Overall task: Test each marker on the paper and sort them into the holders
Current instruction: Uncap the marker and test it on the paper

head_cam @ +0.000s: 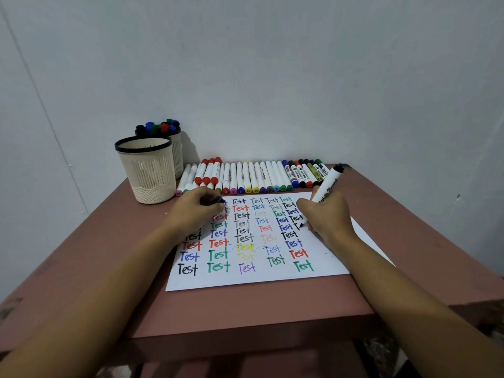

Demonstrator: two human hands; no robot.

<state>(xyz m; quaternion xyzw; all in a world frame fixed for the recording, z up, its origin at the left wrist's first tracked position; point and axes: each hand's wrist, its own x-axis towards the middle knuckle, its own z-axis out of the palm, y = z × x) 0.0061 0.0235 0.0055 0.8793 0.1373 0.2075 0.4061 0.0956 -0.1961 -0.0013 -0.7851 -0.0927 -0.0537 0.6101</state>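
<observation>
Reddish-brown wooden table [109, 255]: carries everything.
White paper sheet [272, 279]: flat, covered in coloured "Test" words.
Front cream mesh holder [148, 173]: no markers showing.
Rear holder [178, 156]: holds capped markers.
Row of capped markers [245, 177]: lying just beyond the paper.
Right hand [324, 214]: fingers curled round the white black-tipped marker [326, 186], nib on the paper's right side.
Left hand [191, 211]: fingers pinch what seems the small black cap [216, 200].
Handling: probably light, stiff, smooth plastic; grip low near the nib.

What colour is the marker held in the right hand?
White barrel with black tip and black end, head view: marker in right hand.
</observation>
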